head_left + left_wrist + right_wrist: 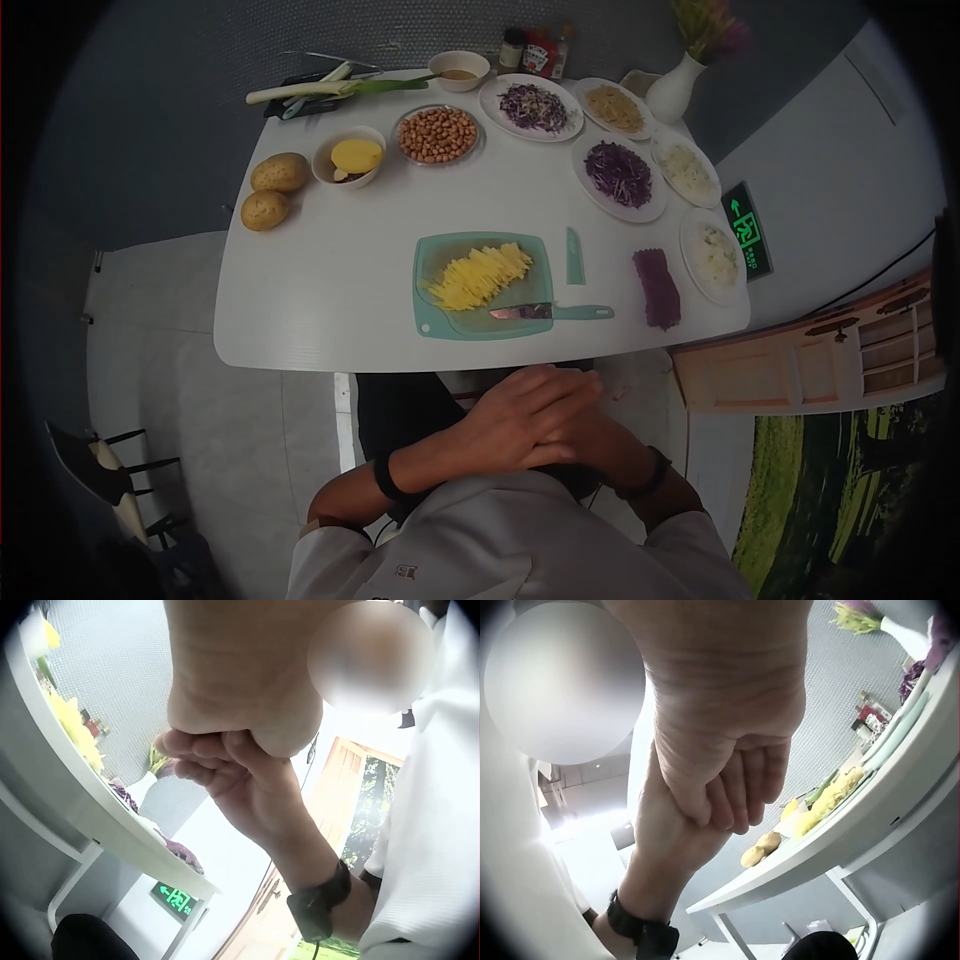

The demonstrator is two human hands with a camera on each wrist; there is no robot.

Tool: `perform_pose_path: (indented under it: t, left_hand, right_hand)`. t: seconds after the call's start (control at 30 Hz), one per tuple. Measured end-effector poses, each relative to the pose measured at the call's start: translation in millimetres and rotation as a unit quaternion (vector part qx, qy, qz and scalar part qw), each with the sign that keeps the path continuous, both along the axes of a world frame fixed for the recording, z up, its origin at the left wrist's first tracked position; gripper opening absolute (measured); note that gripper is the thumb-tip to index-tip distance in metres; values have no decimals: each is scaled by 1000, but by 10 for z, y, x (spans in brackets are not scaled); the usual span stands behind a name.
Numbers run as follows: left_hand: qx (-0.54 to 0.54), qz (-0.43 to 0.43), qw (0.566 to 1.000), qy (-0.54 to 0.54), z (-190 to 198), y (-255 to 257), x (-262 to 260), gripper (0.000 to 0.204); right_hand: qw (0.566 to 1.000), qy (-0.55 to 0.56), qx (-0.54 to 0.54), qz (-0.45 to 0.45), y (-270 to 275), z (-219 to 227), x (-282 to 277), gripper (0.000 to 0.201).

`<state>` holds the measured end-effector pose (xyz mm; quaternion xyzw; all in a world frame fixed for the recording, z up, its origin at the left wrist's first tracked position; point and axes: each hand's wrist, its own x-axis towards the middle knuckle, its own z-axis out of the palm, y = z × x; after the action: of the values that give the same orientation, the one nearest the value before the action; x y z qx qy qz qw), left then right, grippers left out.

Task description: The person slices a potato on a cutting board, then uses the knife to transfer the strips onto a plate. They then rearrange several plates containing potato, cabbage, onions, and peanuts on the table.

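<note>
Both hands are clasped together in front of the body, just off the table's near edge. In the head view the left hand (510,415) lies over the right hand (590,435), its thumb lower down across it. The right hand (251,791) shows curled fingers against the left hand (240,682) in the left wrist view. Seen from the right wrist, the right hand (731,727) folds against the left hand (667,825). Beyond them on the table are a green cutting board (433,250) with yellow strips (480,277) and a knife (565,312).
A blade cover (573,256) and a purple piece (656,288) lie right of the board. Potatoes (279,173), a bowl (322,160), peanuts (437,135), leeks (330,88) and several plates of shreds (618,176) stand farther back, with a vase (677,90) at the corner.
</note>
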<state>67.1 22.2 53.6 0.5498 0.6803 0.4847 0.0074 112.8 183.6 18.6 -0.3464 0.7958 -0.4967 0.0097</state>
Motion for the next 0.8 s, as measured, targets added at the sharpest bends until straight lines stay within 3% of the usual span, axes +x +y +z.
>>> perform_pose_path:
  t: [0.4, 0.6, 0.67, 0.8]
  left_hand:
    - [20, 85, 996, 27, -90, -97, 96, 66]
    - [24, 91, 994, 51, -23, -183, 114, 71]
    - [7, 71, 996, -44, -27, -206, 117, 74]
    - [-20, 44, 995, -91, -42, -142, 125, 80]
  right_hand:
    - [995, 81, 18, -54, 134, 213, -113, 32]
    - [999, 5, 11, -51, 101, 222, -94, 32]
    - [989, -132, -59, -32, 87, 181, -10, 33]
    - [995, -90, -52, -12, 34, -46, 66, 35]
